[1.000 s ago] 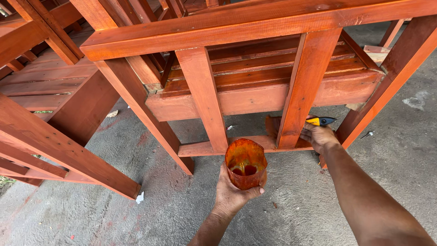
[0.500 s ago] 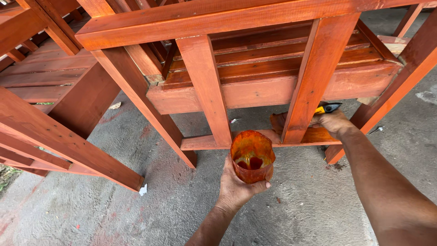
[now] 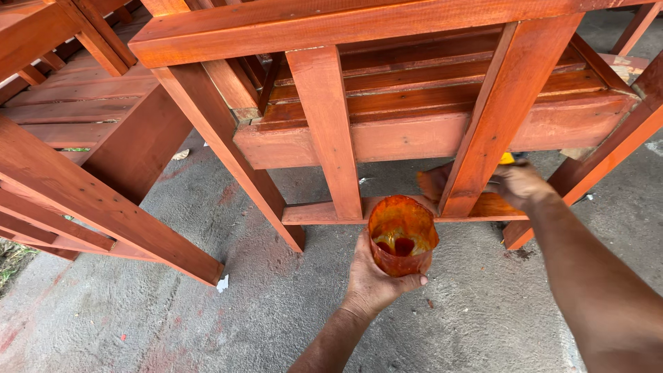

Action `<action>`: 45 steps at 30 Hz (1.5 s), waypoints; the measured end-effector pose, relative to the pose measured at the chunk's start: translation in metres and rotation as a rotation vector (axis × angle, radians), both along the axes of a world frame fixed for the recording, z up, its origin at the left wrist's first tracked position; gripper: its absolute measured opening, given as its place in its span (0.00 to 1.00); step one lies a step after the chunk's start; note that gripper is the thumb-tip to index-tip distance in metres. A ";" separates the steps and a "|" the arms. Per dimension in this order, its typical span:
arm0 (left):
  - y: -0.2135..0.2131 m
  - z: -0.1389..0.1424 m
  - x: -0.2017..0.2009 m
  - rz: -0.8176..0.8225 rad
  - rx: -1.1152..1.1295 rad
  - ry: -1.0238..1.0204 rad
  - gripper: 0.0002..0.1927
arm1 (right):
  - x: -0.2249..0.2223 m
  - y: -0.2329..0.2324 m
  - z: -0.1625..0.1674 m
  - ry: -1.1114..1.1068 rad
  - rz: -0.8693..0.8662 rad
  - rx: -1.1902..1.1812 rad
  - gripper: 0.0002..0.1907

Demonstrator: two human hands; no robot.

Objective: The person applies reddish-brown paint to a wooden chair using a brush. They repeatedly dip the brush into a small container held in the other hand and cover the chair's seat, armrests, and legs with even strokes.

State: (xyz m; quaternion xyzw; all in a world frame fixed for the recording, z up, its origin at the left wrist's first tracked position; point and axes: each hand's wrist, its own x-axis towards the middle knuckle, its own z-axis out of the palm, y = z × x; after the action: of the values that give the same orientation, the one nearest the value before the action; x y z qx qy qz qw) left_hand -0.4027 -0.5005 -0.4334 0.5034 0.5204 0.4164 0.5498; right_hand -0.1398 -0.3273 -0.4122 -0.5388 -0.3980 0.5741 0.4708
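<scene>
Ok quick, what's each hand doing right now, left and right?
Left hand: closed around the orange stain-coated cup.
Right hand: closed on a paintbrush at the lower rail of the wooden frame.

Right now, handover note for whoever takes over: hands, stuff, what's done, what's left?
Left hand: holds the stain cup upright below the bench; a little red-brown stain in the bottom.
Right hand: grips a brush behind the slanted leg; bristles at the low rail. The handle is mostly hidden.
Done: bench looks red-brown all over its visible faces.
Left: probably the low rail and the leg's back face; can't tell coverage there. Floor has stain smears.
</scene>
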 end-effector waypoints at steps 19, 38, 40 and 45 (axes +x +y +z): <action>-0.003 0.001 0.003 -0.002 0.002 0.044 0.58 | 0.015 -0.008 0.006 -0.103 -0.058 0.092 0.11; -0.016 -0.005 0.021 -0.017 0.034 -0.078 0.57 | 0.005 -0.097 -0.044 -0.131 -0.442 0.381 0.10; -0.016 -0.004 0.026 -0.024 0.068 -0.093 0.57 | 0.010 -0.106 -0.041 -0.257 -0.362 0.421 0.08; -0.014 0.001 0.039 -0.061 0.097 -0.060 0.58 | 0.025 -0.124 -0.026 -1.175 -0.426 0.624 0.10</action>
State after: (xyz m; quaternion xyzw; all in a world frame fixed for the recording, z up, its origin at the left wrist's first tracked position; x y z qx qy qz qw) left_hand -0.3641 -0.5143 -0.4327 0.5327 0.4673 0.4390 0.5524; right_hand -0.1148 -0.4516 -0.4382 -0.6660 -0.6185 -0.0584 0.4128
